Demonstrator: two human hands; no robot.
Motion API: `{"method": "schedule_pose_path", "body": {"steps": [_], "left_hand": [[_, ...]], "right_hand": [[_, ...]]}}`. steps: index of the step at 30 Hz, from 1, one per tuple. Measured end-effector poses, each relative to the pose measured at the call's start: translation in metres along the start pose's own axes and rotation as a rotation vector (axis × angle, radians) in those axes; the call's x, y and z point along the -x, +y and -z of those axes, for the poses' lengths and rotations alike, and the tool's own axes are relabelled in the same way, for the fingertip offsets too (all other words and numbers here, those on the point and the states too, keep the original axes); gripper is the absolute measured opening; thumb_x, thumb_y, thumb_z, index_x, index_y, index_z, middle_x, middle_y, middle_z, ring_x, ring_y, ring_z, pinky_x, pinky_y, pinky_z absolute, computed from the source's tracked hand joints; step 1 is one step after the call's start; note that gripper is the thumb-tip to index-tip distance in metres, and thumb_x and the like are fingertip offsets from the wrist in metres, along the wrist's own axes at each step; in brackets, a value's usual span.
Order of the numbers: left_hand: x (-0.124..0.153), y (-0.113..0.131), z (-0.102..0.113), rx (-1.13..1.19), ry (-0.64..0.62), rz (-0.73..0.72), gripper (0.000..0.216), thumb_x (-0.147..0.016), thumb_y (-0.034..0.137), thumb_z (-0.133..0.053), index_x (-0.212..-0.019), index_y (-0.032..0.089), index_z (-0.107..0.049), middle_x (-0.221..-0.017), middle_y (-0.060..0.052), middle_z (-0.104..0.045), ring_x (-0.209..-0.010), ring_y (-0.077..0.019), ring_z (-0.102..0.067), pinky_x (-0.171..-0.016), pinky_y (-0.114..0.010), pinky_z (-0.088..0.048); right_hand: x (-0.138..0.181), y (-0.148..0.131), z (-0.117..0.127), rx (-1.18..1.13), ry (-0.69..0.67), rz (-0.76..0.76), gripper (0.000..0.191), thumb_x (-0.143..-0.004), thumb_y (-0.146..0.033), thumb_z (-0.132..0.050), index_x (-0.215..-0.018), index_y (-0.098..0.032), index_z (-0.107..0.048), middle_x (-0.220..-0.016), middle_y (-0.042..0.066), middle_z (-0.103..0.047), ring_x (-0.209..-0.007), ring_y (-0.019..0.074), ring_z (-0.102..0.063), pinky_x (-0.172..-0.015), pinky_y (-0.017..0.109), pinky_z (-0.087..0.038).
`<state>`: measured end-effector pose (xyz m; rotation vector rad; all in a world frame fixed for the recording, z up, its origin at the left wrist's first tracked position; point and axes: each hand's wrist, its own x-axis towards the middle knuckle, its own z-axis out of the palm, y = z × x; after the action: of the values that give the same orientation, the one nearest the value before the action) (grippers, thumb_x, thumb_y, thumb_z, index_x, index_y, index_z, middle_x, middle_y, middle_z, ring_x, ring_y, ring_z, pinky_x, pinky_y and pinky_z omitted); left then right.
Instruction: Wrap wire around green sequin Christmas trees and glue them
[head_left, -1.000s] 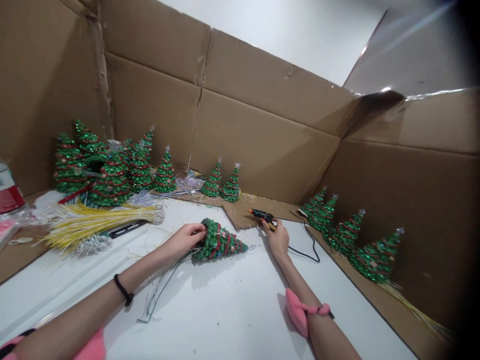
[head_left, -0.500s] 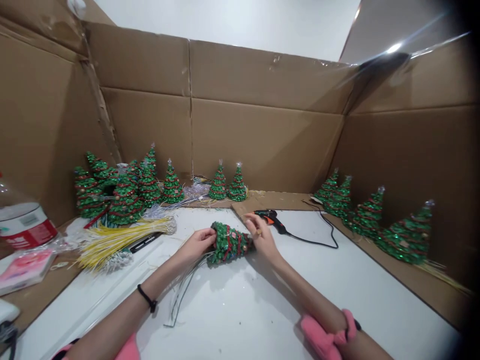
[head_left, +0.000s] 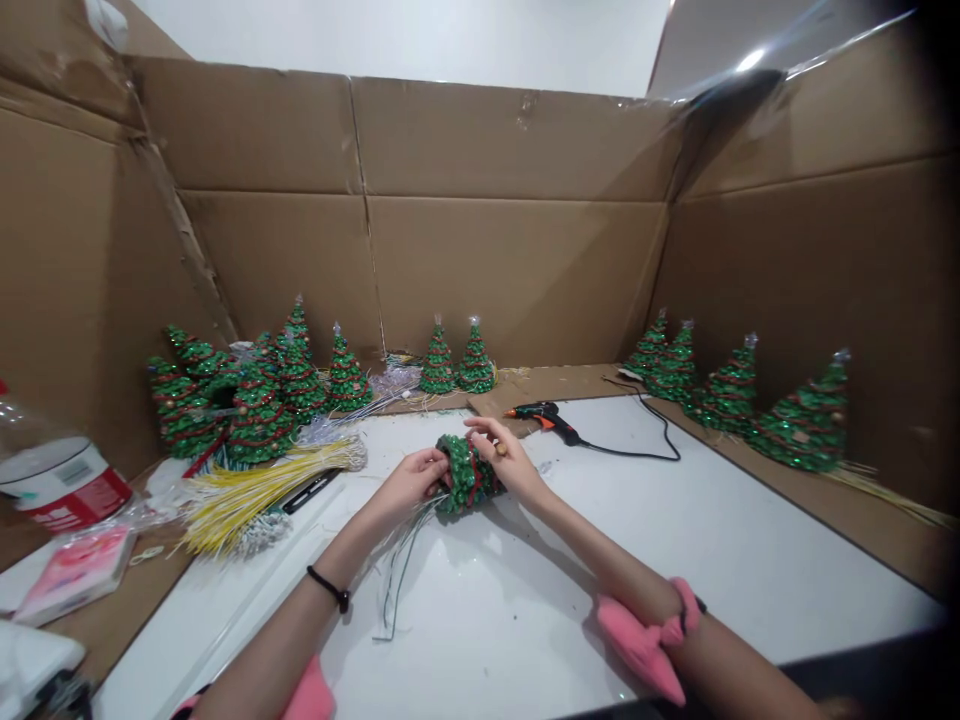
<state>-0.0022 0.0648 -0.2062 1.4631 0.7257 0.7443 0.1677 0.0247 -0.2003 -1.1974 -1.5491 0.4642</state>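
Observation:
A small green Christmas tree with red garland lies on its side over the white tabletop, its base turned left. At the base, my left hand pinches the rim, and thin wires trail below it. My right hand is closed round the tip end, its index finger raised over the branches. A small brown rounded end pokes out between its fingers; what it belongs to is hidden. The tree's tip is covered by that hand. Behind the right hand lies a black and orange glue gun, nozzle pointing left.
Finished-looking trees cluster at the back left, with others along the right cardboard wall. A bundle of yellow and white wires lies left, beside a black slotted strip. The glue gun's cord curves right.
The tree has turned so its base faces me more and its tip is hidden. My right hand has shifted over its side, index finger lifted. The camera view has tilted slightly.

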Motion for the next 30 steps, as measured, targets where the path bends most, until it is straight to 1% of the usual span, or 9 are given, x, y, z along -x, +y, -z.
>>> {"method": "schedule_pose_path", "body": {"steps": [3, 10, 13, 16, 19, 23, 27, 30], "left_hand": [[0.0017, 0.0032, -0.0003, -0.013, -0.006, 0.011, 0.046, -0.06, 0.055, -0.068, -0.072, 0.015, -0.049, -0.058, 0.004, -0.05, -0.044, -0.0048, -0.034, -0.044, -0.02, -0.019], [0.0056, 0.007, -0.0011, -0.033, 0.0, 0.02, 0.04, -0.063, 0.05, -0.067, -0.072, 0.015, -0.049, -0.057, 0.005, -0.047, -0.047, -0.0061, -0.035, -0.047, -0.021, -0.022], [0.0051, 0.0065, -0.003, -0.029, -0.006, 0.017, 0.039, -0.064, 0.05, -0.066, -0.074, 0.015, -0.05, -0.056, 0.006, -0.044, -0.048, -0.0065, -0.034, -0.047, -0.021, -0.02], [0.0039, 0.0055, -0.0051, -0.014, -0.035, 0.018, 0.042, -0.066, 0.054, -0.064, -0.075, 0.015, -0.052, -0.051, 0.007, -0.038, -0.046, -0.0066, -0.03, -0.046, -0.022, -0.016], [0.0033, 0.0047, -0.006, 0.008, -0.069, 0.029, 0.046, -0.063, 0.058, -0.066, -0.073, 0.015, -0.052, -0.047, 0.008, -0.033, -0.044, -0.006, -0.025, -0.046, -0.023, -0.013], [0.0036, 0.0044, -0.0058, 0.044, -0.089, 0.044, 0.049, -0.061, 0.059, -0.067, -0.072, 0.014, -0.053, -0.046, 0.008, -0.034, -0.043, -0.005, -0.024, -0.045, -0.023, -0.011], [0.0032, 0.003, -0.0041, 0.075, -0.085, 0.061, 0.05, -0.058, 0.058, -0.071, -0.071, 0.014, -0.053, -0.045, 0.008, -0.038, -0.042, -0.0046, -0.027, -0.044, -0.023, -0.012], [0.0024, 0.0013, -0.002, 0.087, -0.096, 0.083, 0.047, -0.06, 0.056, -0.071, -0.072, 0.013, -0.054, -0.045, 0.007, -0.039, -0.041, -0.0043, -0.028, -0.043, -0.022, -0.013]], "right_hand": [[0.0036, -0.0037, 0.0039, 0.061, -0.048, 0.038, 0.03, -0.085, -0.038, -0.047, -0.106, -0.022, -0.06, -0.096, 0.004, -0.063, -0.084, 0.0189, -0.05, -0.08, 0.034, -0.042], [0.0033, -0.0065, 0.0066, 0.099, -0.109, 0.083, 0.026, -0.086, -0.036, -0.047, -0.104, -0.024, -0.061, -0.102, 0.003, -0.062, -0.09, 0.0195, -0.05, -0.082, 0.034, -0.04], [0.0024, -0.0063, 0.0068, 0.116, -0.127, 0.099, 0.025, -0.087, -0.037, -0.047, -0.103, -0.024, -0.062, -0.103, 0.003, -0.062, -0.092, 0.0199, -0.05, -0.084, 0.035, -0.039], [0.0021, -0.0073, 0.0066, 0.13, -0.135, 0.109, 0.026, -0.087, -0.038, -0.047, -0.103, -0.024, -0.062, -0.101, 0.004, -0.062, -0.093, 0.0201, -0.05, -0.085, 0.036, -0.038], [0.0019, -0.0077, 0.0056, 0.129, -0.151, 0.116, 0.026, -0.088, -0.039, -0.047, -0.103, -0.023, -0.061, -0.101, 0.004, -0.061, -0.095, 0.0205, -0.049, -0.086, 0.037, -0.038], [0.001, -0.0061, 0.004, 0.116, -0.153, 0.131, 0.023, -0.087, -0.037, -0.049, -0.1, -0.023, -0.061, -0.101, 0.004, -0.06, -0.099, 0.0208, -0.049, -0.091, 0.038, -0.036], [-0.0001, -0.0054, 0.0039, 0.114, -0.169, 0.131, 0.021, -0.087, -0.034, -0.05, -0.101, -0.023, -0.061, -0.098, 0.004, -0.06, -0.1, 0.0207, -0.049, -0.093, 0.039, -0.035], [-0.0006, -0.0061, 0.004, 0.112, -0.168, 0.118, 0.02, -0.086, -0.032, -0.052, -0.101, -0.023, -0.061, -0.097, 0.004, -0.06, -0.1, 0.0209, -0.05, -0.092, 0.039, -0.035]]}}
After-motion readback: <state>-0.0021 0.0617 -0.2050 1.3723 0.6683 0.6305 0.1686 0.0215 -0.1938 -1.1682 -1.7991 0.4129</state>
